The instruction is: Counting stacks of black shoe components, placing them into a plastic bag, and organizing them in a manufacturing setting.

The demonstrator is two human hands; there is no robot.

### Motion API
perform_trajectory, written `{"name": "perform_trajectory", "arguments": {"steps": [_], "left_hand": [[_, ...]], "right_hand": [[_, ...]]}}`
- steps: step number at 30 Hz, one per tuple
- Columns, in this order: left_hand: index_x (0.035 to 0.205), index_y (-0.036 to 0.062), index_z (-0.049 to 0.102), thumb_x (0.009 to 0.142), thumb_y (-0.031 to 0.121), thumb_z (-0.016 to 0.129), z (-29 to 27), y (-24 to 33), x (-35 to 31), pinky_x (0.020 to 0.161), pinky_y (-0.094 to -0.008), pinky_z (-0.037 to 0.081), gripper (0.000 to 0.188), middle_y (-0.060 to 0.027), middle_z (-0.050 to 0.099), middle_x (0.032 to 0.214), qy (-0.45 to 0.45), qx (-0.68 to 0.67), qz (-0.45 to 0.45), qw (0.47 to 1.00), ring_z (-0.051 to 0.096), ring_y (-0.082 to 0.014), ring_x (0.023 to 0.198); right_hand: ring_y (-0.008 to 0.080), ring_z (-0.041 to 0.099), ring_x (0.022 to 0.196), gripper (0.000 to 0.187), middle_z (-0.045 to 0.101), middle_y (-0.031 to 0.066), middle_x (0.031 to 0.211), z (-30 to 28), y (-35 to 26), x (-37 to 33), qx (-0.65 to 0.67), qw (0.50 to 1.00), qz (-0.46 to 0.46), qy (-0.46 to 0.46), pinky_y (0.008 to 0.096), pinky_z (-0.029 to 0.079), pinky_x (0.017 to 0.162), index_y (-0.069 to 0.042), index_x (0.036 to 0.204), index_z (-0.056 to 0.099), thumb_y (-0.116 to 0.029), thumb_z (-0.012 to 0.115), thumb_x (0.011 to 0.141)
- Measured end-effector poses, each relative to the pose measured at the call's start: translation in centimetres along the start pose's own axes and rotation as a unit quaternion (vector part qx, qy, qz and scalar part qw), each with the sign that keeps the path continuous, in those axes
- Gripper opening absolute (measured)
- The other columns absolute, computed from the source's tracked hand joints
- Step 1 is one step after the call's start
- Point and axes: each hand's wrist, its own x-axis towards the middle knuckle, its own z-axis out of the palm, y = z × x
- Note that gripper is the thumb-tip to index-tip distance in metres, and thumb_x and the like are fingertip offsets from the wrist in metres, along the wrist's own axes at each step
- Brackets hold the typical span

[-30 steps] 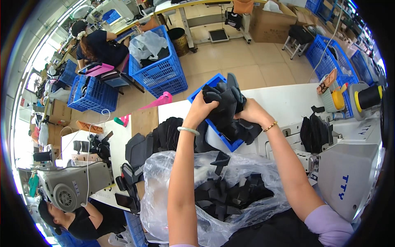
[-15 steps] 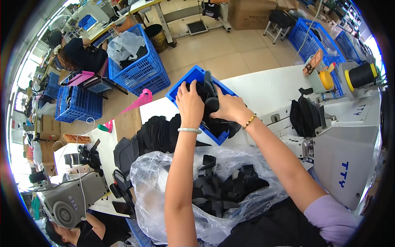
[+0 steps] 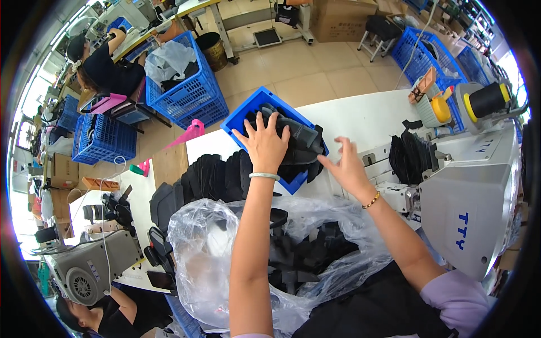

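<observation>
My left hand [image 3: 264, 146] rests with spread fingers on dark, flat, curved fabric pieces [image 3: 301, 134] in a small blue plastic bin [image 3: 241, 107]. Just right of the bin, my right hand [image 3: 350, 173] is in the air with thumb and fingers apart, and nothing shows in it. The black pieces lie heaped, some leaning over the bin's right edge. Nearer to me, a clear plastic bag [image 3: 197, 253] gapes around more black pieces [image 3: 318, 250]. A row of stacked black pieces [image 3: 211, 177] stands left of the bin.
On the right is a grey-white sewing machine [image 3: 468, 208] with a black thread spool [image 3: 487, 102]; a bundle of black pieces [image 3: 411, 158] stands beside it. Blue crates [image 3: 189, 96] are on the floor beyond the white table [image 3: 360, 112]. Two people work at the left.
My right hand has left the bin and moved right, its fingers now free. My left hand has spread flat over the pieces, which now lie flatter in the bin.
</observation>
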Motion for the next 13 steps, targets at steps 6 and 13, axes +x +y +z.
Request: {"name": "perform_trajectory", "arguments": {"steps": [6, 13], "left_hand": [[0.125, 0.0183, 0.047, 0.079, 0.033, 0.058, 1.4, 0.3, 0.6, 0.099, -0.0638, 0.020, 0.050, -0.0176, 0.042, 0.132, -0.079, -0.110, -0.054, 0.989, 0.039, -0.0368, 0.122], [0.134, 0.0122, 0.035, 0.078, 0.019, 0.054, 1.6, 0.0, -0.6, 0.104, -0.0564, 0.018, 0.060, -0.0190, 0.041, 0.132, -0.003, -0.114, -0.003, 0.993, 0.036, -0.0349, 0.125]], "right_hand": [[0.0413, 0.050, 0.096, 0.048, 0.046, 0.0261, 0.106, 5.2, 1.8, 0.9, 0.076, 0.988, -0.134, -0.013, 0.0441, 0.044, 0.080, 0.006, 0.120, 0.033, -0.013, 0.056, 0.083], [0.0404, 0.059, 0.080, 0.056, 0.050, 0.0274, 0.103, 6.1, 1.1, 3.2, -0.136, 0.977, -0.113, -0.120, 0.0447, 0.050, 0.068, 0.007, 0.125, 0.033, 0.002, 0.053, 0.072]]}}
